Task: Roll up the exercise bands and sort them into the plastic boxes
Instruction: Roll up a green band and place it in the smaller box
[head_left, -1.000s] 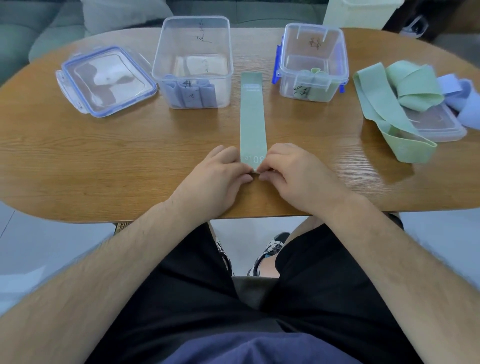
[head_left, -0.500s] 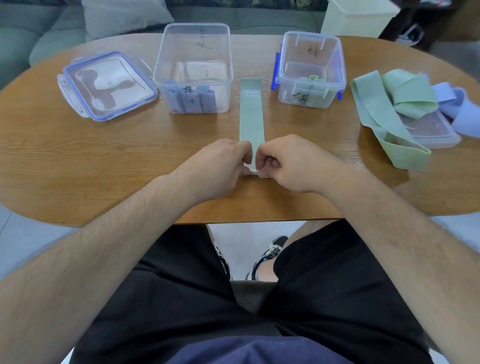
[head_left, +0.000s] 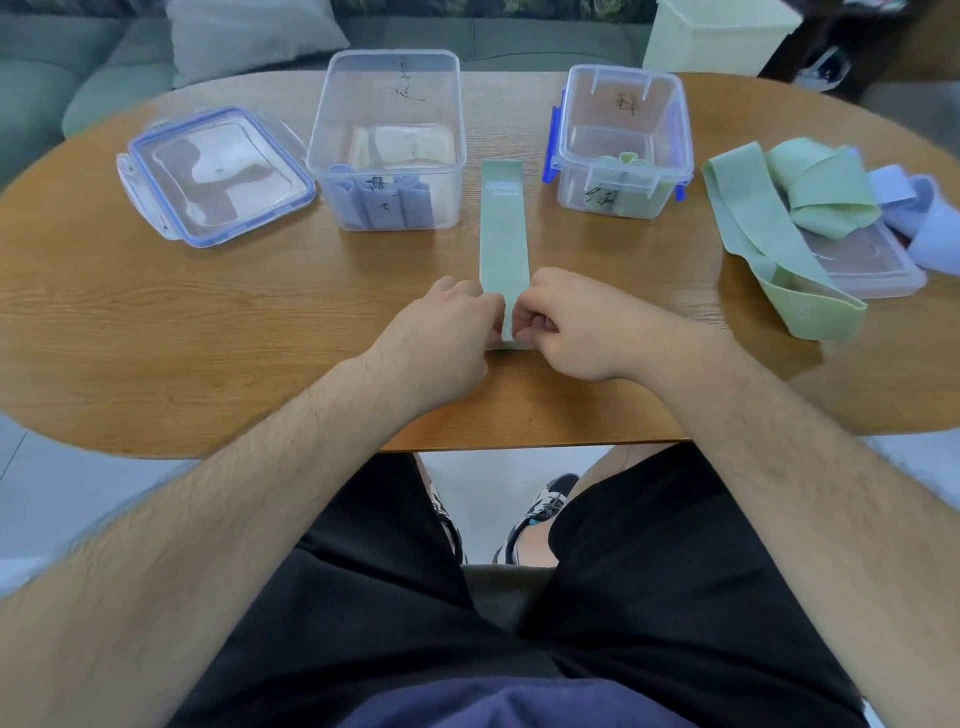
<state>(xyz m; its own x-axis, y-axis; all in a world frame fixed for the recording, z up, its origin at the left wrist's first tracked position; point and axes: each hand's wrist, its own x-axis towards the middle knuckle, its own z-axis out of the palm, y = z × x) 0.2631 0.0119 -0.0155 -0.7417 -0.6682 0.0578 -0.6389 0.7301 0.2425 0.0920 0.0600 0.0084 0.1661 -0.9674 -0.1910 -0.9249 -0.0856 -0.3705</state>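
Where a long pale green exercise band (head_left: 503, 228) lies flat on the wooden worktop (head_left: 208, 322), running straight away from the person, both hands meet at its near end. The left hand (head_left: 441, 338) and the right hand (head_left: 576, 327) sit side by side with knuckles up and fingers curled inward. Each pinches the band's near end, which is turned up into a small roll between them. The fingertips are mostly hidden under the hands. The band's far end lies between two clear plastic boxes. The taller box (head_left: 387, 140), on the left, holds rolled blue bands (head_left: 384, 208) standing along its front wall. The lower box (head_left: 623, 140), on the right, has blue clips and holds rolled green bands (head_left: 623, 192). A clear lid with a blue rim (head_left: 213, 174) lies flat just left of the taller box. Far to the right, well apart from the hands, a heap of loose green bands (head_left: 779, 218) drapes across a second clear lid (head_left: 872, 265). Loose pale blue bands (head_left: 919, 208) lie beside the heap at the picture's edge.
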